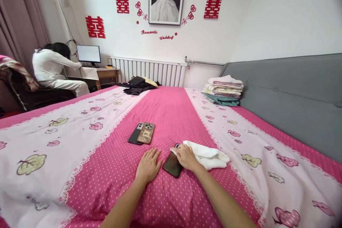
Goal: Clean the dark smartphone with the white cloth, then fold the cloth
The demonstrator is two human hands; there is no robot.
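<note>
My left hand (148, 165) lies flat on the pink dotted bedspread, fingers stretched out and holding nothing. Just right of it is a dark phone (172, 165), lying back up. My right hand (185, 155) rests over that phone's upper end, fingers closed on a bit of white cloth (211, 155) pressed near the camera. The rest of the cloth spreads crumpled to the right, and the hand hides part of the phone. Beyond my left hand, a brown patterned phone (146, 133) partly overlaps a black phone (134, 135), both with their cameras showing.
Folded linens (223, 89) are stacked by the grey headboard (283, 85) at right. Dark clothes (139, 85) lie at the bed's far edge, before a white radiator (149, 71). At left, a person (53, 66) in white leans on a desk with a monitor (88, 54).
</note>
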